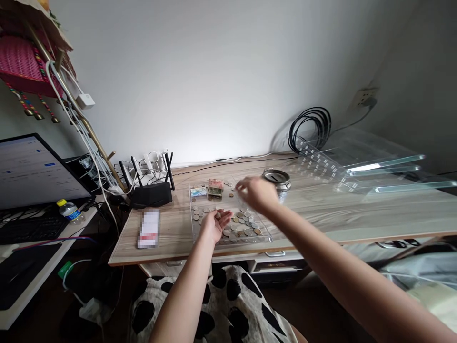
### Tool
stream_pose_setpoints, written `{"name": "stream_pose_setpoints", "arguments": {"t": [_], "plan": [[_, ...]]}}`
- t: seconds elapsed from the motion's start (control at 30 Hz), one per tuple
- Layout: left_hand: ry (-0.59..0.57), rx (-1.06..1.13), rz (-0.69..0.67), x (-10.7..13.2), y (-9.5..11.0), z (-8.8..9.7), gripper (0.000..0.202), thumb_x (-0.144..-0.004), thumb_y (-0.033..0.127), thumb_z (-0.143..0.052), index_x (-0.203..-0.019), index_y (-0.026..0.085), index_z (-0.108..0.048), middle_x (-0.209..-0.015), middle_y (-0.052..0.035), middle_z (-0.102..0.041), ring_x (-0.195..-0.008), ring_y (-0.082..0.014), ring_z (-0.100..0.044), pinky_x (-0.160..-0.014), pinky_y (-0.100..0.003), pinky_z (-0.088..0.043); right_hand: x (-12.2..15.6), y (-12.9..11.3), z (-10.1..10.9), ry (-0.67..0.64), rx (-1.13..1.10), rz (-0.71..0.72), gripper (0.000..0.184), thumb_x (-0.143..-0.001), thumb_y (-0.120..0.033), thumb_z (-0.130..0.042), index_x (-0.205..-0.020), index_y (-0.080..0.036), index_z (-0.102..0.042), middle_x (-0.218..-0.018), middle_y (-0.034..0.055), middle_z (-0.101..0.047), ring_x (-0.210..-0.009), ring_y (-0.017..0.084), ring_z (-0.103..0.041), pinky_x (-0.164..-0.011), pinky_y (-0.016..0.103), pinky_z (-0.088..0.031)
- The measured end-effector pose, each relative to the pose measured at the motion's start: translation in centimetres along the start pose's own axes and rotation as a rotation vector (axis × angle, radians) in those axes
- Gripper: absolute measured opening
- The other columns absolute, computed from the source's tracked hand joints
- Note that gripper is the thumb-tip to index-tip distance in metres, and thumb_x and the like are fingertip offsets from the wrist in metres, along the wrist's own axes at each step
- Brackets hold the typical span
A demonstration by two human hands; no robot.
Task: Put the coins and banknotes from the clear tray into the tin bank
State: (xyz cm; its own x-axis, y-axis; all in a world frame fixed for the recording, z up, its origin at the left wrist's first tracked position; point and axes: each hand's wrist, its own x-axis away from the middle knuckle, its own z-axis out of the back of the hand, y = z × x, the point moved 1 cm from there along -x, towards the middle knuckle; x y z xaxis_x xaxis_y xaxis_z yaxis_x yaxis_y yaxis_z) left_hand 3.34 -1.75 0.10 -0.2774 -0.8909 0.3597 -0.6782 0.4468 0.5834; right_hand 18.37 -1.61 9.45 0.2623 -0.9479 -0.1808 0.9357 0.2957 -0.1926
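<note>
My left hand [214,226] is palm up above a clear tray [200,233], its fingers stretched out. A small pale spot by its fingers could be a coin, but I cannot be sure. My right hand [257,193] is bent down over the tray's right side with fingers drawn together; blur hides anything between them. Many loose coins [246,221] lie in the tray. Folded banknotes [215,188] and a blue note or card [198,191] rest toward its back. Just beyond my right hand stands a jar [277,178] with a slotted metal lid, partly covered by that hand.
A black router [152,194] with antennas and a slip with a blurred-out face [149,228] sit left of the tray. Coiled black cable [310,128] leans on the wall beside clear acrylic panels [385,166]. A laptop [32,174] and a small bottle [71,212] occupy the left desk.
</note>
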Motion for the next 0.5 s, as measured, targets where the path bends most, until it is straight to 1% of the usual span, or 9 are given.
{"name": "stream_pose_setpoints", "arguments": {"t": [0.03,0.07,0.1,0.13,0.2,0.27,0.4,0.5], "plan": [[0.017,0.011,0.002,-0.1,0.0,0.0,0.017,-0.082,0.018,-0.037,-0.073,0.011,-0.05,-0.07,-0.0107,-0.062,-0.066,-0.0156,-0.062,-0.055,-0.023,-0.049,0.3,-1.7,-1.2,-0.005,-0.012,0.04,0.036,-0.083,-0.039,-0.031,-0.096,-0.022,-0.06,-0.101,0.0112,-0.056,-0.081,0.022,-0.053,-0.061,0.031,-0.04],[0.041,0.026,-0.003,-0.2,0.0,0.0,0.017,-0.082,0.019,-0.037,-0.073,0.012,-0.05,-0.067,-0.0084,-0.061,-0.062,-0.0141,-0.061,-0.054,-0.022,-0.049,0.5,-3.1,-2.5,-0.026,-0.012,0.101,0.032,-0.081,-0.04,-0.036,-0.091,-0.023,-0.062,-0.095,0.0086,-0.058,-0.079,0.02,-0.054,-0.061,0.028,-0.04],[0.068,0.042,-0.011,-0.4,0.0,0.0,0.017,-0.082,0.021,-0.038,-0.072,0.013,-0.049,-0.063,-0.0058,-0.059,-0.056,-0.0123,-0.059,-0.052,-0.022,-0.048,0.6,-4.3,-3.5,-0.031,0.003,0.119,0.029,-0.079,-0.04,-0.041,-0.087,-0.023,-0.063,-0.091,0.0071,-0.06,-0.078,0.018,-0.054,-0.06,0.025,-0.039],[0.089,0.054,-0.019,-0.5,-0.1,0.1,0.018,-0.082,0.022,-0.039,-0.07,0.013,-0.049,-0.059,-0.0036,-0.057,-0.051,-0.0108,-0.057,-0.05,-0.021,-0.047,0.7,-5.0,-4.4,-0.037,0.012,0.137,0.026,-0.077,-0.04,-0.045,-0.084,-0.023,-0.064,-0.088,0.0061,-0.06,-0.078,0.017,-0.055,-0.06,0.024,-0.039],[0.082,0.053,-0.019,-0.7,-0.1,0.1,0.019,-0.082,0.022,-0.038,-0.069,0.013,-0.049,-0.055,-0.0021,-0.055,-0.047,-0.0093,-0.054,-0.049,-0.021,-0.046,0.6,-5.4,-5.3,-0.033,0.016,0.115,0.022,-0.075,-0.036,-0.049,-0.082,-0.022,-0.064,-0.085,0.0046,-0.061,-0.077,0.016,-0.055,-0.059,0.022,-0.037],[0.027,0.022,-0.002,-0.7,-0.1,0.1,0.02,-0.081,0.021,-0.038,-0.069,0.012,-0.051,-0.057,-0.0037,-0.057,-0.049,-0.0104,-0.055,-0.052,-0.023,-0.047,0.5,-4.8,-5.1,-0.022,-0.001,0.069,0.021,-0.075,-0.034,-0.048,-0.08,-0.022,-0.065,-0.081,0.0031,-0.062,-0.073,0.014,-0.055,-0.057,0.021,-0.036],[-0.066,-0.016,0.034,-0.5,-0.1,0.2,0.018,-0.079,0.016,-0.04,-0.072,0.008,-0.055,-0.062,-0.0075,-0.059,-0.056,-0.0127,-0.058,-0.059,-0.025,-0.049,0.7,-3.2,-3.7,0.01,-0.007,0.056,0.022,-0.076,-0.032,-0.046,-0.072,-0.021,-0.066,-0.075,0.0031,-0.063,-0.068,0.014,-0.055,-0.056,0.021,-0.035],[-0.103,-0.024,0.064,-0.4,-0.1,0.1,0.016,-0.077,0.013,-0.041,-0.069,0.009,-0.054,-0.06,-0.0076,-0.059,-0.054,-0.0124,-0.057,-0.059,-0.025,-0.049,1.2,-3.1,-3.2,0.018,0.025,0.041,0.023,-0.076,-0.033,-0.047,-0.068,-0.02,-0.065,-0.072,0.0034,-0.063,-0.067,0.014,-0.055,-0.056,0.022,-0.035]]}}
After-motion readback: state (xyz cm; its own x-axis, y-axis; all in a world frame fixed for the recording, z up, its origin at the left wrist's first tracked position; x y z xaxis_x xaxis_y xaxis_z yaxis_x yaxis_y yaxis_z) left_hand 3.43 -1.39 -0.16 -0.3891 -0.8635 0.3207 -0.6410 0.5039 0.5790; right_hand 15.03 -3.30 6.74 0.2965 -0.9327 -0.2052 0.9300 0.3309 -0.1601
